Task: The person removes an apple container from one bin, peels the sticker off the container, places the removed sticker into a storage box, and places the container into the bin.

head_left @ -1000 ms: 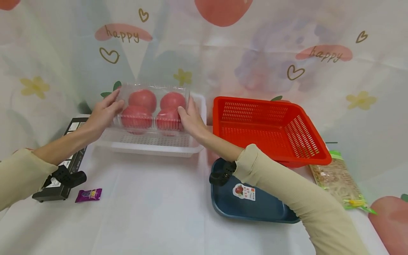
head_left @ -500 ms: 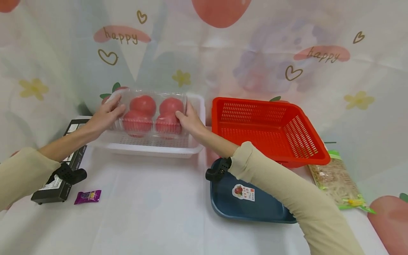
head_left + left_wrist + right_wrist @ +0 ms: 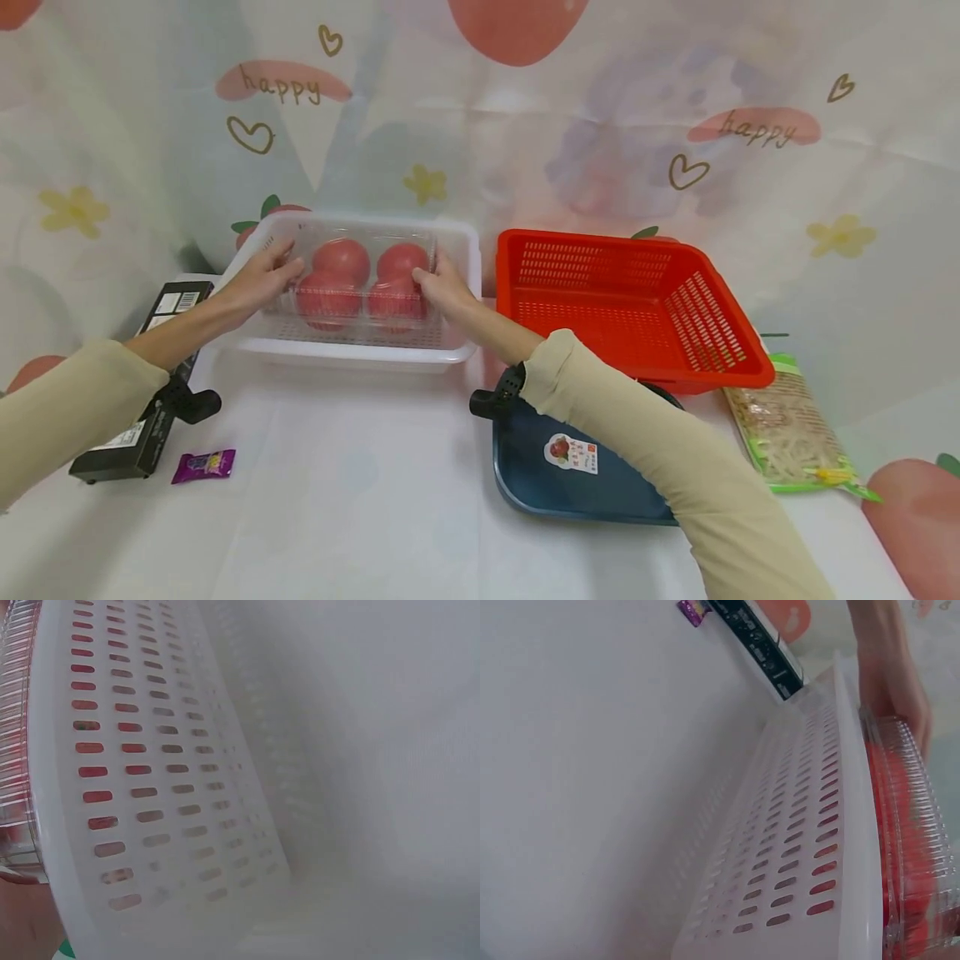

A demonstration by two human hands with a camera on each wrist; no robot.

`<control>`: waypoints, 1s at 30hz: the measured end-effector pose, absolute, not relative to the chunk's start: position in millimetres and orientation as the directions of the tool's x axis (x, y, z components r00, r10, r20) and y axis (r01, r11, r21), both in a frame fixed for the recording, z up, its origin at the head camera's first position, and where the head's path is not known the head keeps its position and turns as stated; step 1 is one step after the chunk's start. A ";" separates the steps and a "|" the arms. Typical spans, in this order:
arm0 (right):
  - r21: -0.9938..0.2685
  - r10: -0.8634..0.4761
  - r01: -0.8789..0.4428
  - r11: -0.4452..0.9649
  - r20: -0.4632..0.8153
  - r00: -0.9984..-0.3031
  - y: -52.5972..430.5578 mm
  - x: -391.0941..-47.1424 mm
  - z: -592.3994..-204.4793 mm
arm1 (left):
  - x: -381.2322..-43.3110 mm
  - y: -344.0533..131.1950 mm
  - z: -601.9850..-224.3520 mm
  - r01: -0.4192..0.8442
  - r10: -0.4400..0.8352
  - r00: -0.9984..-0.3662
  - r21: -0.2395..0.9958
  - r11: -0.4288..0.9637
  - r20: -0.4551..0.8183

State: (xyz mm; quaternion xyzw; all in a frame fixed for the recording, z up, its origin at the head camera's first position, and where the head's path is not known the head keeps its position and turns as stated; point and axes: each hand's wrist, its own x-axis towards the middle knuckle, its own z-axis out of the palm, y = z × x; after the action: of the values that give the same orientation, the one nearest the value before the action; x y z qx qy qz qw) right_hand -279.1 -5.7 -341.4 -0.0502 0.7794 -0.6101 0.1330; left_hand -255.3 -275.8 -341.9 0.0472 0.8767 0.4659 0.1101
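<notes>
A clear plastic box (image 3: 363, 310) with several round red fruits, tomatoes by their look, sits level within the white basket (image 3: 352, 353). My left hand (image 3: 262, 279) grips the box's left end, and its fingertips reach over the far corner. At the opposite end my right hand (image 3: 446, 289) holds the box, thumb on the near side. In the right wrist view the box's ribbed edge (image 3: 922, 802) rises above the basket's rim, with the left hand (image 3: 900, 694) at its far end. The basket's slotted wall (image 3: 172, 769) hides the box's underside in the left wrist view.
Right of the white basket stands a red basket (image 3: 600, 321). A dark blue tray (image 3: 600, 500) lies in front of it, partly under the right sleeve. A green-edged food bag (image 3: 787, 433) is farther right. On the left are a black box (image 3: 127, 458) and a purple snack packet (image 3: 204, 466).
Both hands have lowered the plastic box of fruits from above the white basket down into it. They keep their hold on its ends.
</notes>
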 end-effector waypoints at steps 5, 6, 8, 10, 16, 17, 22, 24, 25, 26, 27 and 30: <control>-0.958 -0.236 0.073 0.278 -0.141 -0.961 -9.4 -277.4 -344.6 | -257.8 -277.3 -345.1 -0.014 0.191 -0.970 0.823 0.568 -0.149; -0.956 -0.237 0.070 0.286 -0.141 -0.961 -9.6 -276.9 -345.7 | -258.3 -277.4 -346.5 -0.013 0.194 -0.970 0.820 0.572 -0.150; -0.950 -0.236 0.068 0.305 -0.144 -0.961 -9.6 -275.8 -348.7 | -259.0 -278.0 -349.9 -0.010 0.204 -0.967 0.819 0.574 -0.155; -0.945 -0.237 0.064 0.321 -0.145 -0.960 -9.5 -274.4 -352.2 | -258.9 -279.0 -353.1 -0.011 0.213 -0.964 0.821 0.571 -0.161; -0.949 -0.243 0.057 0.311 -0.137 -0.960 -11.6 -273.6 -359.4 | -258.9 -276.7 -359.5 -0.043 0.166 -0.971 0.806 0.590 -0.174; -0.946 -0.241 0.054 0.319 -0.136 -0.961 -12.2 -273.5 -359.9 | -259.4 -276.2 -359.8 -0.046 0.160 -0.971 0.799 0.600 -0.176; -0.908 -0.202 0.066 0.413 -0.162 -0.966 -16.1 -272.2 -361.2 | -259.4 -277.0 -358.0 -0.029 0.201 -0.960 0.788 0.615 -0.193; -0.880 -0.190 0.072 0.469 -0.180 -0.965 -17.4 -271.0 -361.8 | -258.8 -277.4 -357.4 -0.020 0.224 -0.955 0.795 0.607 -0.195; -0.866 -0.185 0.075 0.494 -0.189 -0.964 -17.7 -270.1 -362.1 | -258.2 -277.1 -357.3 -0.018 0.229 -0.954 0.796 0.605 -0.196; -0.852 -0.181 0.079 0.517 -0.199 -0.963 -17.8 -268.9 -362.1 | -257.6 -277.0 -357.2 -0.018 0.233 -0.952 0.795 0.606 -0.200; -0.836 -0.182 0.072 0.544 -0.202 -0.962 -17.6 -267.7 -361.7 | -257.4 -276.4 -357.0 -0.020 0.234 -0.951 0.795 0.606 -0.202; -0.799 -0.195 0.035 0.600 -0.189 -0.963 -15.9 -265.2 -360.4 | -256.5 -274.8 -356.4 -0.025 0.236 -0.948 0.789 0.613 -0.213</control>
State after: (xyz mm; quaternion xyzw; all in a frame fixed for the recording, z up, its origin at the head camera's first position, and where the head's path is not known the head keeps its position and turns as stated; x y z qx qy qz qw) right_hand -265.2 -15.9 -360.4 -0.0450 0.8850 -0.4451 0.1292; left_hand -256.5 -274.8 -356.4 0.0597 0.8856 0.4356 0.1496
